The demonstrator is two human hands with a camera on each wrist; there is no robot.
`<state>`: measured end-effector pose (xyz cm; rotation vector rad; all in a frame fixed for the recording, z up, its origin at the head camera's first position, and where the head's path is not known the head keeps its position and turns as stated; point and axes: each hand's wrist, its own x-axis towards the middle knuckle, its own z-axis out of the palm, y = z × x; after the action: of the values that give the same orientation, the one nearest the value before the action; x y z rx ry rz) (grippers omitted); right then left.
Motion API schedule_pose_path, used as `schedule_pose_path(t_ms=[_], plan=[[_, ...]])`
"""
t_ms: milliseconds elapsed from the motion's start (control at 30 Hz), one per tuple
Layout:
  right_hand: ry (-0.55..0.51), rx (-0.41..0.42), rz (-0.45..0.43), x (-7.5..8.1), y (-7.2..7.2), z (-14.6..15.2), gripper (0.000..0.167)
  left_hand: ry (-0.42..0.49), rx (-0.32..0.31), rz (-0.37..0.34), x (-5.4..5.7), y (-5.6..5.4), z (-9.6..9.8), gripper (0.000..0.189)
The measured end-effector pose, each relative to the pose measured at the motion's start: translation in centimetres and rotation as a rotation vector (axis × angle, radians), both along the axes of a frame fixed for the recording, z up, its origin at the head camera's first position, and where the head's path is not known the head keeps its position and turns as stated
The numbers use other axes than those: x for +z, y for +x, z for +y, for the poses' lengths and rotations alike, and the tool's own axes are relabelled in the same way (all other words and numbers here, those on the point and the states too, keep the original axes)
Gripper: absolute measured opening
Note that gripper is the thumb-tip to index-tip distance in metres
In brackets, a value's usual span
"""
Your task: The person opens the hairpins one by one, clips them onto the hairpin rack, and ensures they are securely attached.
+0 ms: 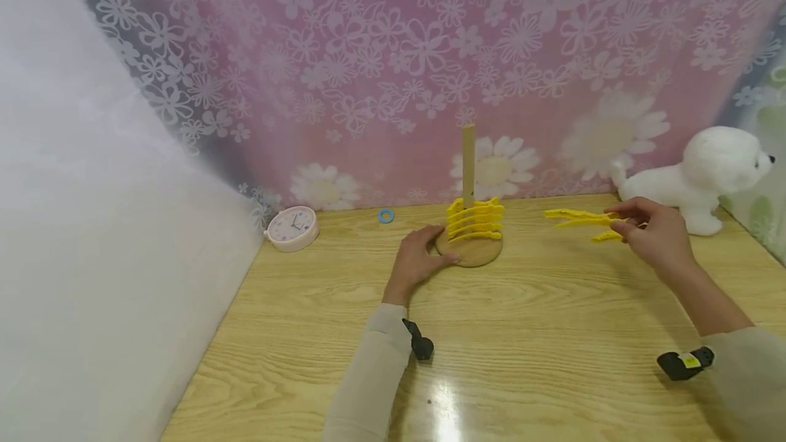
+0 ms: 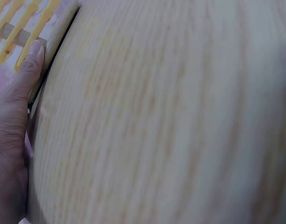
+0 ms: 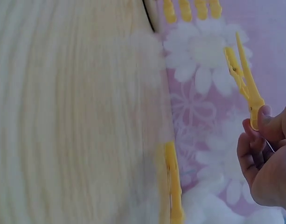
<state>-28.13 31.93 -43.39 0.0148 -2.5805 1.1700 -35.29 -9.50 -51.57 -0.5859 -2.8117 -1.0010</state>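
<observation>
My left hand (image 1: 417, 261) grips the left edge of the round wooden base (image 1: 473, 254), its thumb lying along the front rim. From that base rises an upright wooden post (image 1: 469, 162), with several yellow clips (image 1: 475, 220) stacked one above another around its lower part. Off to the right, my right hand (image 1: 657, 234) pinches a long yellow plastic clip (image 3: 247, 79) at one end between thumb and fingers. This clip points left and its two arms stand apart. Below the right hand, another yellow clip (image 3: 174, 186) lies on the table, partly hidden by the hand in the head view.
A pink round clock (image 1: 293, 228) stands at the table's back left, with a small blue ring (image 1: 385, 215) to its right. Behind the right hand is a white plush dog (image 1: 694, 169). A pink flowered cloth (image 1: 381, 87) hangs along the back edge.
</observation>
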Motion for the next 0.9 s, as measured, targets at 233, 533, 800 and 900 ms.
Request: schedule_pose_path(t_ms=[233, 533, 800, 900], plan=[[-0.106, -0.01, 0.053, -0.1, -1.9, -3.7, 0.026, 0.001, 0.009, -0.005, 0.1, 0.1, -0.2, 0.081], [-0.243, -0.048, 0.101, 0.0, -4.0, -8.2, 0.021, 0.002, 0.009, -0.004, 0.1, 0.0, 0.1, 0.081], [-0.302, 0.007, 0.117, 0.2, -6.0, -11.4, 0.021, 0.015, 0.015, -0.011, 0.0, -0.1, -0.1, 0.081], [-0.294, 0.017, 0.134, 0.3, -6.5, -12.3, 0.022, 0.021, 0.012, -0.01, 0.0, -0.2, -0.1, 0.081]])
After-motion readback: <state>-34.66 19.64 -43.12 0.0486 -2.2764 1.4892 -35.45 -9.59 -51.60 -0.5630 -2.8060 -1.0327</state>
